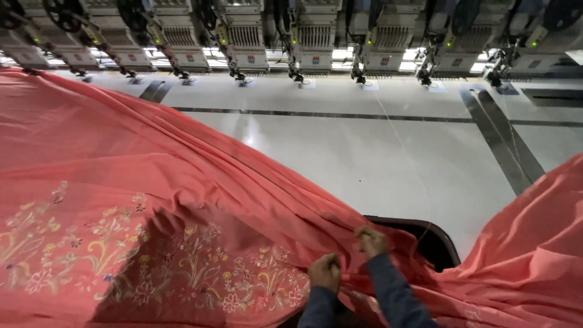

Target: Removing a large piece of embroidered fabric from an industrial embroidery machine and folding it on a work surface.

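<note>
Gripping smooth coral embroidered cloth point(182, 200), both hands bunch folds.

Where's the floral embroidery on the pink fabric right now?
In the head view, the floral embroidery sits at lower left on the pink fabric, just left of the left hand, which grips the cloth beside the right hand.

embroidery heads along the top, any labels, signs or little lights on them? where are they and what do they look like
Small labels: one on the front of most embroidery heads along the top; square, red and blue on white, print too small to tell.
Indicator lights: tiny green dots on the heads to the right.
No packages, signs or screens show on the white machine table or the coral embroidered fabric.
</note>
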